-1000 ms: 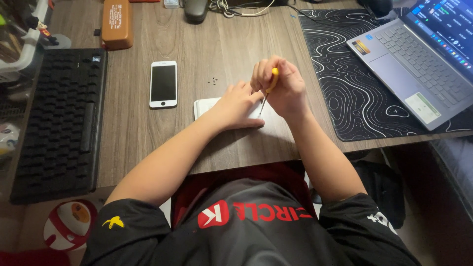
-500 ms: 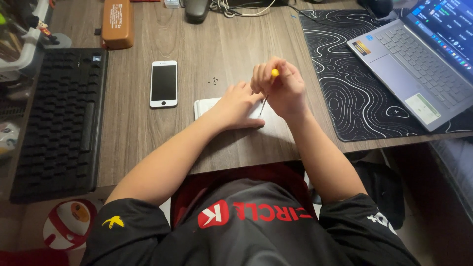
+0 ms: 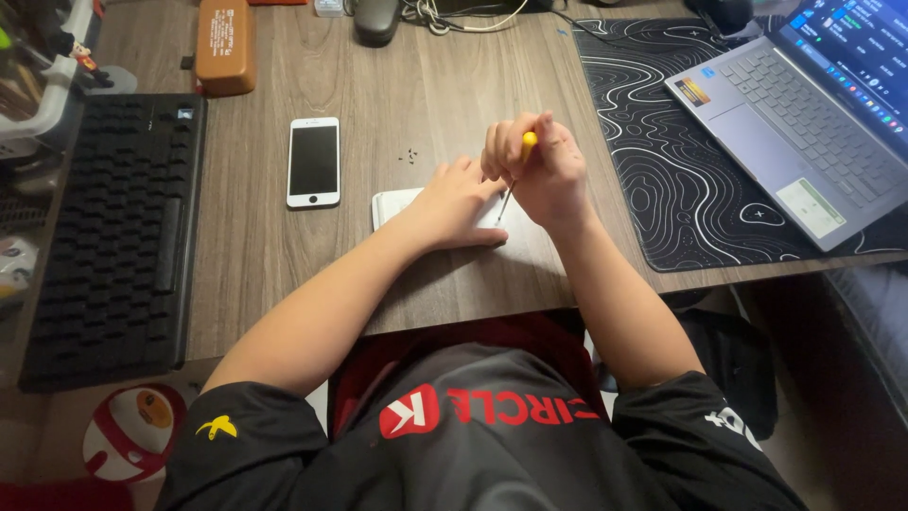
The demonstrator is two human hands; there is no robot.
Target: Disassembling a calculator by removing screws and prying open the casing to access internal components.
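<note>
My right hand (image 3: 537, 170) grips a small screwdriver with a yellow handle (image 3: 528, 144), its thin shaft pointing down onto a white flat device (image 3: 390, 204) on the wooden desk. My left hand (image 3: 454, 203) lies flat on that device, pressing it down and hiding most of it. A few tiny dark screws (image 3: 410, 155) lie on the desk just beyond my hands. A white phone with a black screen (image 3: 313, 162) rests face up to the left of them.
A black keyboard (image 3: 113, 237) runs along the left. An open laptop (image 3: 794, 123) sits on a black patterned desk mat (image 3: 662, 170) at right. An orange case (image 3: 224, 43) and a mouse (image 3: 376, 19) lie at the back.
Both hands stay in place on the white device; the right hand's fingers shift slightly around the screwdriver handle.
</note>
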